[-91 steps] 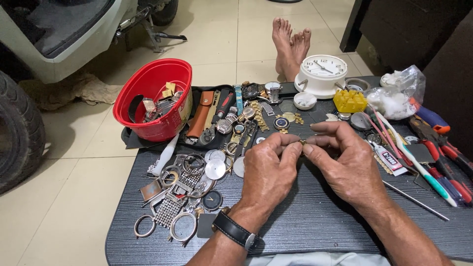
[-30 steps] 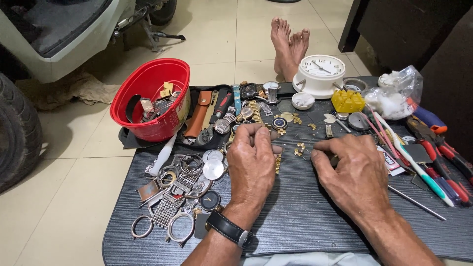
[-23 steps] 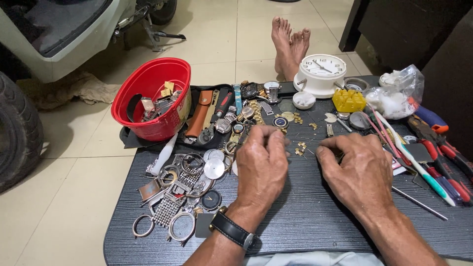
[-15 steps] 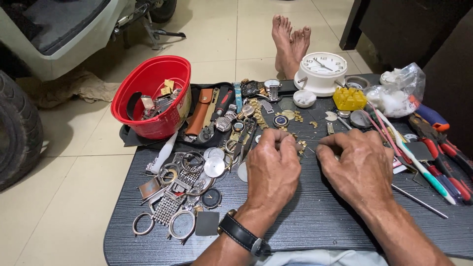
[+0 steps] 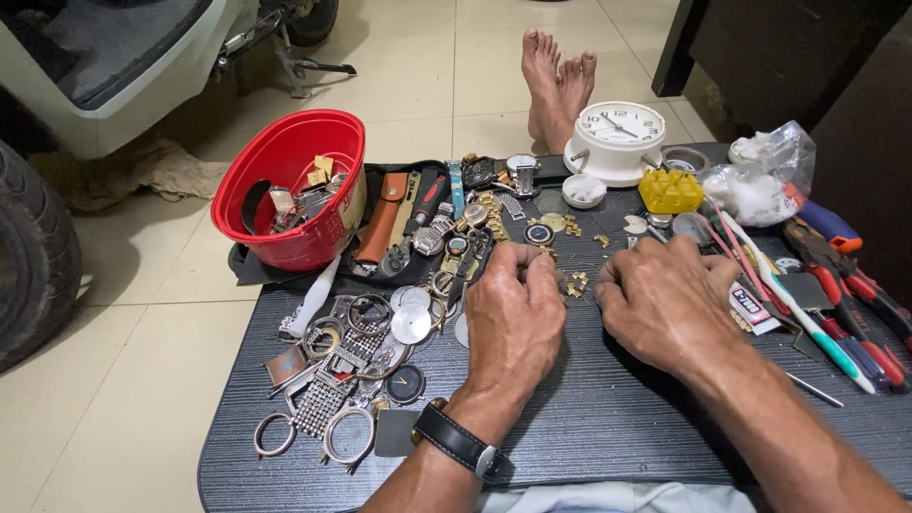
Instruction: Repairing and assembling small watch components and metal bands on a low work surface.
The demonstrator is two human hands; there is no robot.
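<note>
Basically, small gold links (image 5: 574, 282) lie loose on the dark tabletop (image 5: 608, 418), between the two hands. Left hand (image 5: 516, 313) fingers curl shut, pinching something tiny; can't tell what. Right hand (image 5: 668, 302) fingers curled down on the table, grip hidden. Risk: a nudge scatters links into the watch-parts pile (image 5: 380, 347), or one rolls off the edge.

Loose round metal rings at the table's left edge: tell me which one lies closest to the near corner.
The thin open ring, leftmost, beside the larger bezel ring.
</note>
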